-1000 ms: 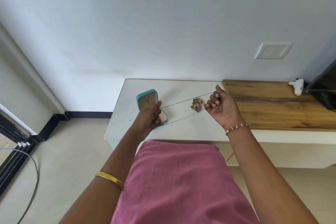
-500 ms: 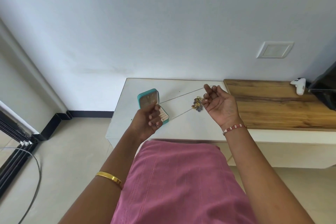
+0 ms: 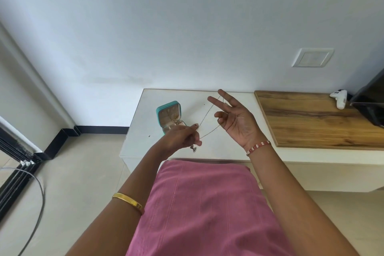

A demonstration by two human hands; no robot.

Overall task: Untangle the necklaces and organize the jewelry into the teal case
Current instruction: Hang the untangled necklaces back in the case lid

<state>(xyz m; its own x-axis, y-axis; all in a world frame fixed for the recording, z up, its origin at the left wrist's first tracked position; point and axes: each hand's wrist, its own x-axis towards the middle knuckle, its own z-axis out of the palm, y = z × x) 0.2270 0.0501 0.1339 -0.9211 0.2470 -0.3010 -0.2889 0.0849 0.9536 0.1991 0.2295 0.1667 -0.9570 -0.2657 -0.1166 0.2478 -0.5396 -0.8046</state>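
Left grip (image 3: 182,137) pinches chain (image 3: 207,116), looped over spread right grip (image 3: 232,116); I should keep it taut, feeding slowly into case (image 3: 169,114).

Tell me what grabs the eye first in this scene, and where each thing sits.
A thin necklace chain is stretched in mid-air between the left hand, which pinches it, and the right hand, whose spread fingers hold the loop open above the white table. Behind the left hand, the open teal case stands on that table. A small pendant dangles under the left hand.
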